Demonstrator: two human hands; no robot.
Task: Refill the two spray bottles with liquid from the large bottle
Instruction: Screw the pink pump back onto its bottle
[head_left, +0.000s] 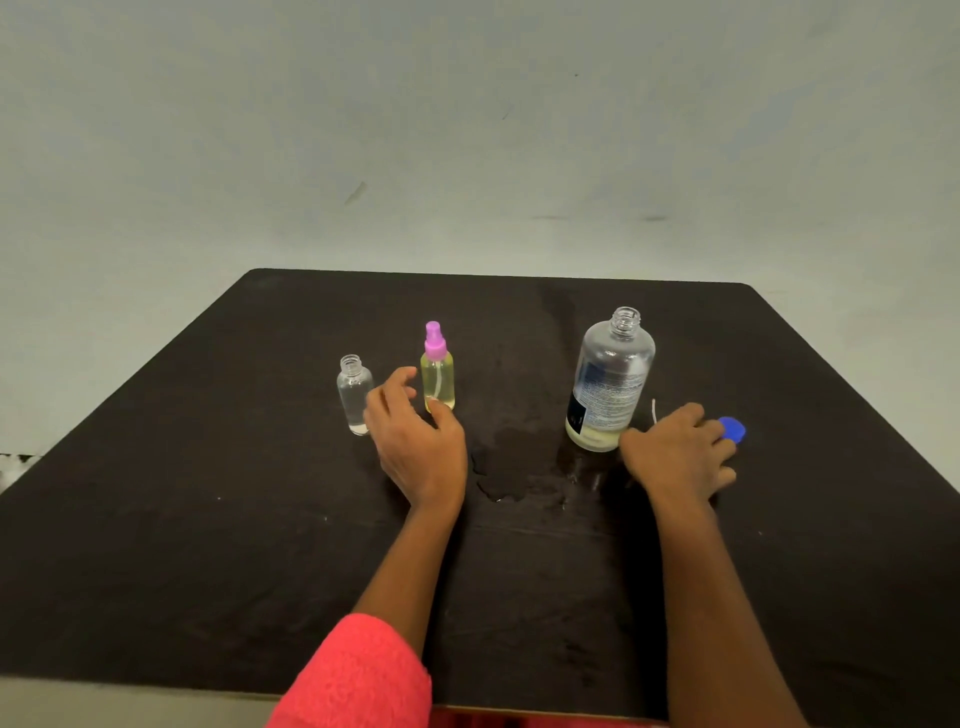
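- Surface: dark, matte, set against a pale wall; all items are carried on it.
- Wet patch: seen at centre, between the two hands.
- Sleeve: pink, worn on the left arm at the near edge.
- Large bottle: clear, labelled, upright at right of centre. The neck is uncapped, and a shallow layer of yellowish liquid is held at the bottom.
- Left hand: placed between the two small bottles. The fingers are loosely curved and spread, and nothing is held; the thumb is seen at the base of the pink-top bottle.
- Right hand: laid palm down just beside the large bottle. The fingers are stretched onto the blue cap; whether it is gripped cannot be told.
- Pink-top bottle: upright, sprayer fitted, filled with yellow liquid.
- Clear bottle: upright at left, uncapped, nearly empty.
- Blue cap: partly covered by the right fingertips.
- Tube: thin, white, seen behind the right hand.
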